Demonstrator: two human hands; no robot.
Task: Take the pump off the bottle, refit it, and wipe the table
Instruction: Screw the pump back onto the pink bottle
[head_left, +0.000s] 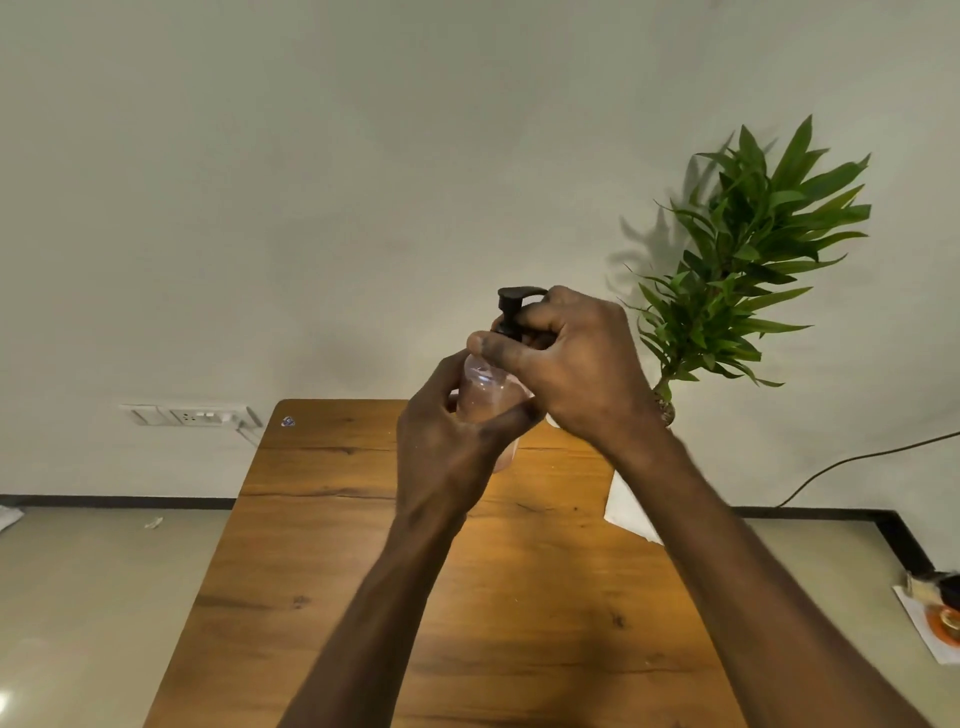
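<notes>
Bottle (488, 395) held above table (332, 525) centre, gripped by left hand (447, 441); right hand (571, 358) pinching pump (511, 306) collar at 12 o'clock. Probably light, smooth plastic, slippery; best gripped mid-body.

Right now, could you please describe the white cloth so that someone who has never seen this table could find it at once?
Start at the wooden table that runs away from the camera towards the wall. Follow its right edge back towards the potted plant; the white cloth lies there, partly hidden behind the right forearm. It is the only flat, pale thing on the brown wood, unlike the clear bottle held up in both hands.
</notes>
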